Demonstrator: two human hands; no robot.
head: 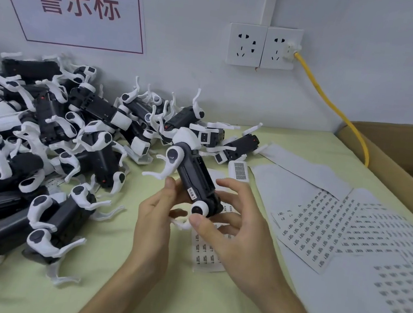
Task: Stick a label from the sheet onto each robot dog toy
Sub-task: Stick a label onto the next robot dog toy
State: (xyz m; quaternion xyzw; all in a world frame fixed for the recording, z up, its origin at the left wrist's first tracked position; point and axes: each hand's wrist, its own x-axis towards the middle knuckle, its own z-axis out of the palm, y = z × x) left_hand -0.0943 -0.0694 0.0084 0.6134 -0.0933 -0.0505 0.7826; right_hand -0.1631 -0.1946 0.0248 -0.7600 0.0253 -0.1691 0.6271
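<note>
A black-and-white robot dog toy is held tilted above the table, belly side up, with a small white label stuck on its dark body. My left hand grips the toy's left side, thumb beside the label. My right hand holds its lower end, thumb by a white leg joint and forefinger stretched over the body. A label sheet lies on the table under my hands. Several more label sheets lie to the right.
A large heap of robot dog toys covers the left and back of the pale green table. A cardboard box stands at the right. A yellow cable runs from the wall socket. A sign hangs on the wall.
</note>
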